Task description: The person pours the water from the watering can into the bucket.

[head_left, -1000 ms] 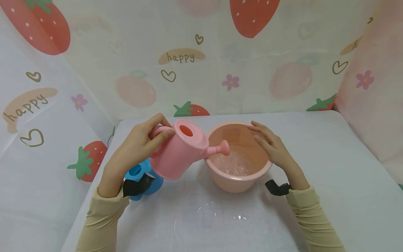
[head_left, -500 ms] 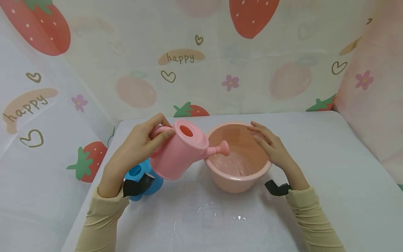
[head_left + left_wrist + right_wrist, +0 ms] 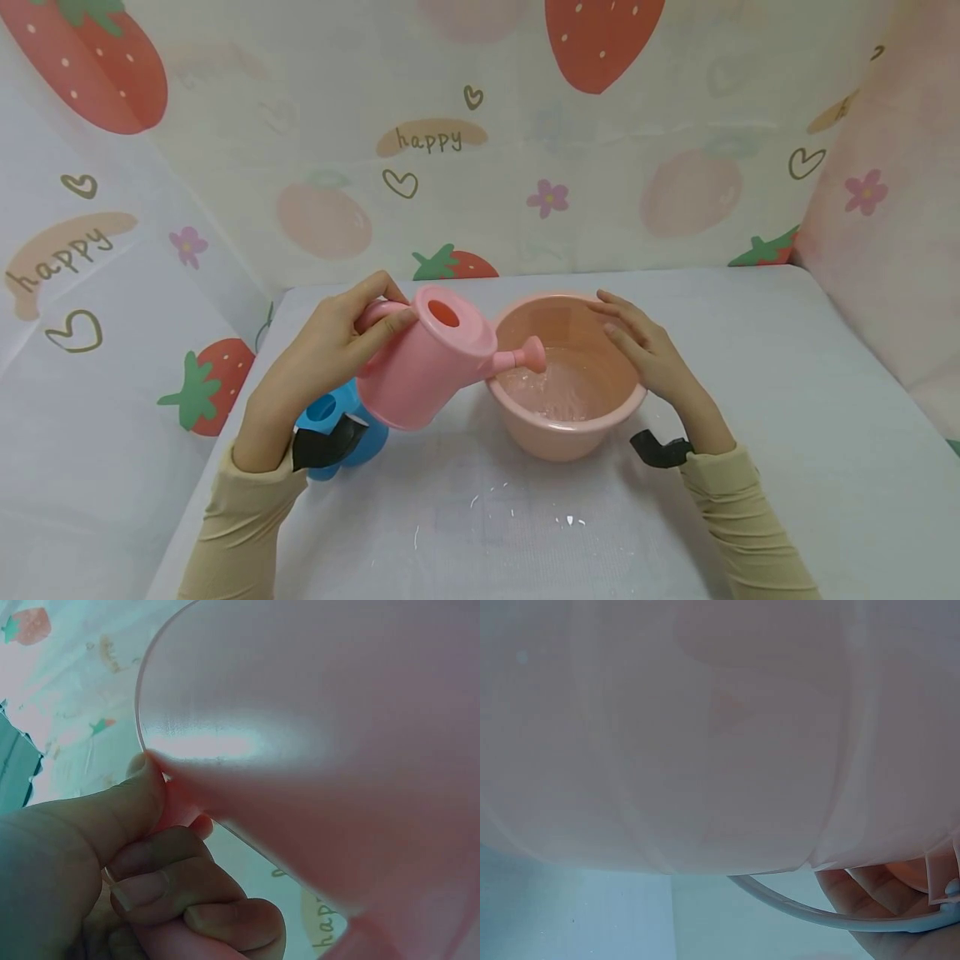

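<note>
In the head view my left hand [image 3: 337, 342] grips the handle of a pink watering can [image 3: 427, 367]. The can tilts right, its sprinkler head [image 3: 534, 355] over a peach-pink bucket [image 3: 558, 437]. Shallow water [image 3: 566, 392] with ripples and bright specks lies inside. My right hand [image 3: 648, 346] holds the bucket's right rim, fingers and thumb about the edge. Up close in the left wrist view, curled fingers [image 3: 187, 885] wrap the handle while the thumb presses the can. The bucket wall [image 3: 720, 772] fills most of the right wrist view, with fingers [image 3: 885, 889] beyond the grey bail handle [image 3: 840, 919].
A blue watering can [image 3: 367, 437] stands on the white table [image 3: 787, 375], partly hidden behind my left wrist. Drops of water [image 3: 573, 522] lie on the tabletop in front of the bucket. A curtain [image 3: 555, 133] printed with strawberries hangs along the back and sides.
The ripples and bright specks on the water in the bucket shift. Both hands, the tilted watering can and the bucket stay almost still.
</note>
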`<state>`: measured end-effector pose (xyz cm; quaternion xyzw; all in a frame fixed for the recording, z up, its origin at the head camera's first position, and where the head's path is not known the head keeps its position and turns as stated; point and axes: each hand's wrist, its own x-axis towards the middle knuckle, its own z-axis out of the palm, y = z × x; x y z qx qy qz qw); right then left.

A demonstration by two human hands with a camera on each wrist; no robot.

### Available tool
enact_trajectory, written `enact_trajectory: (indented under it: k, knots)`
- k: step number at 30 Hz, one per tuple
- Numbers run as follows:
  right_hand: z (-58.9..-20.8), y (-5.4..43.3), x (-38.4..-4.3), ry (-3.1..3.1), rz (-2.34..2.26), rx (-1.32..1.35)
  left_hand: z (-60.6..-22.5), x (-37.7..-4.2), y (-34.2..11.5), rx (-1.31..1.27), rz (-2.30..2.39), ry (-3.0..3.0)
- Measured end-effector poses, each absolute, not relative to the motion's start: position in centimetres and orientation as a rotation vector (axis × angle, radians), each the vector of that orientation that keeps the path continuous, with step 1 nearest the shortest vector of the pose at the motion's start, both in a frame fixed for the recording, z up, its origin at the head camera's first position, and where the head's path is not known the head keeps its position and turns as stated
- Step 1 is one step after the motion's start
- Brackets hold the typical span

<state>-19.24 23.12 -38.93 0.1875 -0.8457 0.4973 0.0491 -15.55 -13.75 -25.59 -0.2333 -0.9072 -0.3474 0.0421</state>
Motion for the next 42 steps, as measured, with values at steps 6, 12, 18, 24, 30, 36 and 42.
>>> enact_trajectory:
  k: [6,12,18,24,30,36,42]
  knots:
    - [-39.12,23.11,-19.26,-2.579,1.515,0.568,-25.59,-15.46,-13.71,-0.719,-1.059,-2.776]
    - [-39.1,23.1,-19.13,-2.595,1.519,0.556,-25.46,-15.32,-13.62,-0.721,-1.058,-2.78]
    - [-39.0,23.01,-19.11,-2.581,1.516,0.564,-25.41,-15.39,-13.56,-0.726,-1.063,-2.781]
    - [-39.04,22.99,-19.16,-2.576,1.514,0.566,-25.42,-15.43,-13.58,-0.724,-1.059,-2.782]
    - [-39.16,23.05,-19.31,-2.563,1.529,0.578,-25.42,-15.44,-13.56,-0.716,-1.062,-2.787]
    - [-39.21,23.13,-19.42,-2.561,1.528,0.567,-25.38,-15.48,-13.56,-0.717,-1.063,-2.784]
    - [-39.17,23.16,-19.45,-2.56,1.529,0.576,-25.34,-15.51,-13.54,-0.722,-1.056,-2.775]
